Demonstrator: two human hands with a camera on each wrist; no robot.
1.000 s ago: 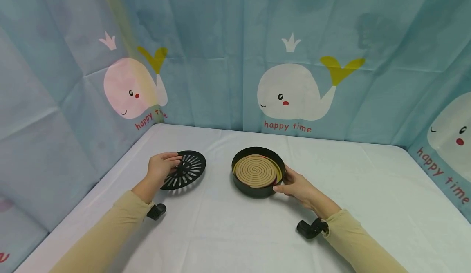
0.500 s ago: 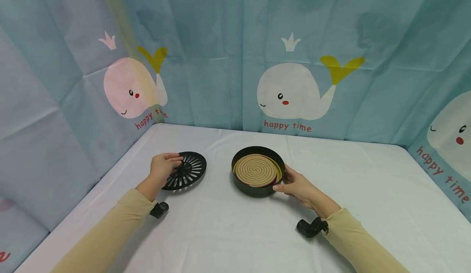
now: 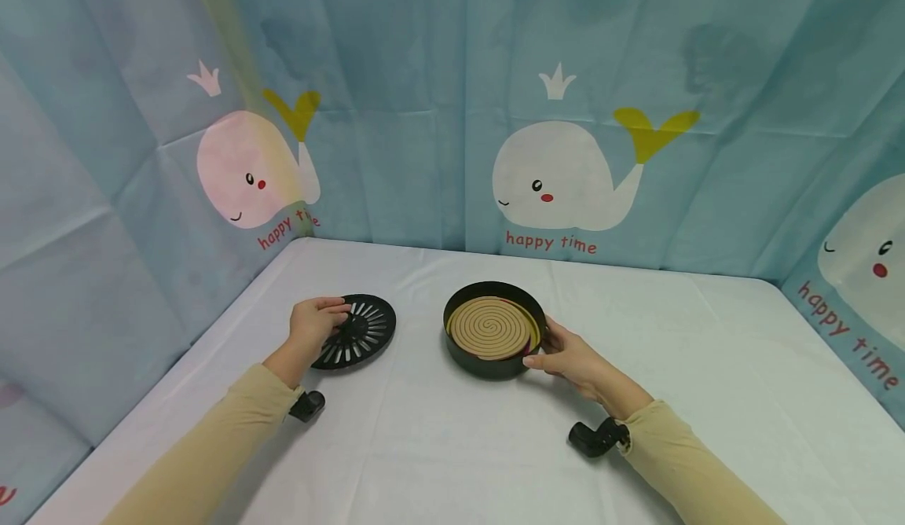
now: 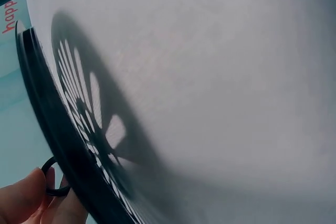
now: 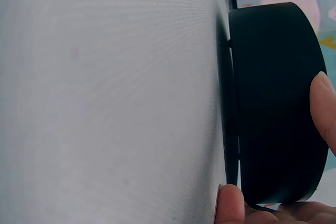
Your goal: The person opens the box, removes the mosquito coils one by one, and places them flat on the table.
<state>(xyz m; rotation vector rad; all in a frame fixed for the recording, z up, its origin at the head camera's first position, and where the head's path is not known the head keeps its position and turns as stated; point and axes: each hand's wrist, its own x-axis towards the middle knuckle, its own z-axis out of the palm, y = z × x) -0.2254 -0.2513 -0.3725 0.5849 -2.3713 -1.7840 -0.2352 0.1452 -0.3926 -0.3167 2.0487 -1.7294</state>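
Note:
My left hand (image 3: pixel 316 327) pinches the small ring handle (image 4: pixel 49 177) of a round black slotted lid (image 3: pixel 371 322). The lid is tilted close over the table, its slotted shadow beside it in the left wrist view; whether its edge touches the cloth I cannot tell. To its right stands a shallow round black mosquito coil holder (image 3: pixel 488 368). Tan spiral mosquito coils (image 3: pixel 490 327) lie inside, with yellow and dark red edges showing beneath. My right hand (image 3: pixel 573 357) grips the holder's right side, thumb at the front, other fingers partly hidden behind the wall.
A white cloth (image 3: pixel 424 446) covers the table. Blue curtains (image 3: pixel 410 171) with printed whales enclose its back and sides. Black wrist camera mounts (image 3: pixel 597 437) stick out from both sleeves.
The lid has come down slightly and lies flatter, my left hand shifting a little to the right with it. My right hand and the coil holder have stayed in place.

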